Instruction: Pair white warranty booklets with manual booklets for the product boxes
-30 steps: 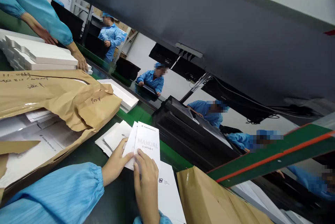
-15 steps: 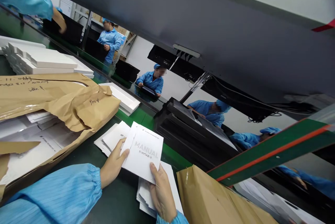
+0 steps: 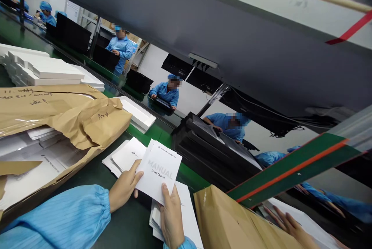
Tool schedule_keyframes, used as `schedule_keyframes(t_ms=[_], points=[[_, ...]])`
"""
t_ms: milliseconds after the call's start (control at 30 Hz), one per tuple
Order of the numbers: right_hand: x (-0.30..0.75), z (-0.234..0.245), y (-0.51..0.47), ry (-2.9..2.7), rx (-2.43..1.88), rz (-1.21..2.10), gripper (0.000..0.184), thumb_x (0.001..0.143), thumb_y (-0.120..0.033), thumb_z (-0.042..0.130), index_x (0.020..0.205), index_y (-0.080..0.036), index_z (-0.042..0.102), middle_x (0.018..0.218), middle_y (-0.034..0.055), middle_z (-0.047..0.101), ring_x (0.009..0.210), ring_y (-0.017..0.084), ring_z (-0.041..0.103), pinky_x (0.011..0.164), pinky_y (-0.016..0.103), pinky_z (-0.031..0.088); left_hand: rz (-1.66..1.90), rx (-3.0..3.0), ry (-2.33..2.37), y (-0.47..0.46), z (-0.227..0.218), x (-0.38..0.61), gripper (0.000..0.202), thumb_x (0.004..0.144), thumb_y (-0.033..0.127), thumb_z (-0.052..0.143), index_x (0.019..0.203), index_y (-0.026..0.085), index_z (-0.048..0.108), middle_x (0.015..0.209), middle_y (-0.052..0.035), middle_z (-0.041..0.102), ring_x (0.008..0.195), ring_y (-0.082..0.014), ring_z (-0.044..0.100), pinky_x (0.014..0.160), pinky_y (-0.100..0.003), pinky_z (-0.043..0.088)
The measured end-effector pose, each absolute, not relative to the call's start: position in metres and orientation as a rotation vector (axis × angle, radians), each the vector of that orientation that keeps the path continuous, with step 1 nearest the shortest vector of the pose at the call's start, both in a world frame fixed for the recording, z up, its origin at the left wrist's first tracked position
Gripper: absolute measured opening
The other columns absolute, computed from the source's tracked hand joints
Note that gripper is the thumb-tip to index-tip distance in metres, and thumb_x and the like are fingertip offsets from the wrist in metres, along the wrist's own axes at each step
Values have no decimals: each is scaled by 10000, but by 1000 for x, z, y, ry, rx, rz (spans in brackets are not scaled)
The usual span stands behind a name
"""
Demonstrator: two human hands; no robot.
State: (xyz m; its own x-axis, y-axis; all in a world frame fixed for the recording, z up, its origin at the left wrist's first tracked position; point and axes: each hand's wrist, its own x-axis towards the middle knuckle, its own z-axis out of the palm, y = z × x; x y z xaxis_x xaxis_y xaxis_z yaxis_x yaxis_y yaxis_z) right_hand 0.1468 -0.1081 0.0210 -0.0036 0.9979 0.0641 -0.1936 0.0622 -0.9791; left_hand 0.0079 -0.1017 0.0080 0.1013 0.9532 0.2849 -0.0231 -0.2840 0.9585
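Between my two hands is a white booklet marked MANUAL [image 3: 158, 169], tilted, with at least one more sheet or booklet edge behind it. My left hand [image 3: 123, 187] pinches its left edge. At its lower right edge, my right hand [image 3: 172, 216] grips it, thumb on the cover. Behind my left hand lies a loose pile of white booklets [image 3: 128, 154]. Under and beside my right hand there is another stack of white papers [image 3: 187, 210], partly covered by that hand.
A torn brown paper package [image 3: 87, 115] full of printed papers lies at left, a second brown package [image 3: 229, 218] at right. White trays [image 3: 52, 68] are stacked far left. Black cases [image 3: 209, 144] stand ahead. A co-worker's hand [image 3: 290, 225] is at lower right.
A co-worker's arm has left the upper left, and another person's hand has appeared at lower right. My view has shifted slightly. Both my hands still hold the booklet.
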Motion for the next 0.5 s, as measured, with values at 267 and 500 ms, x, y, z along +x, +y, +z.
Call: schedule_keyframes(t_ms=[267,500], points=[[152,20,-106,-1166,-1090,1020,495,701,-399,461,1149,-221,350,1053,65,529,894,203,509,718,331,418,1338,1399,956,-94,-1,8,354,778,377,275,1065,179,331,458,62,472,351,-80,466,371,-162,328],[155,26,-105,-1160,-1164,966,530,695,-411,453,1167,-221,304,1077,78,502,876,217,513,577,289,455,1362,1396,937,-95,1,6,344,754,355,350,1052,190,307,582,38,530,417,-84,496,451,-196,384]])
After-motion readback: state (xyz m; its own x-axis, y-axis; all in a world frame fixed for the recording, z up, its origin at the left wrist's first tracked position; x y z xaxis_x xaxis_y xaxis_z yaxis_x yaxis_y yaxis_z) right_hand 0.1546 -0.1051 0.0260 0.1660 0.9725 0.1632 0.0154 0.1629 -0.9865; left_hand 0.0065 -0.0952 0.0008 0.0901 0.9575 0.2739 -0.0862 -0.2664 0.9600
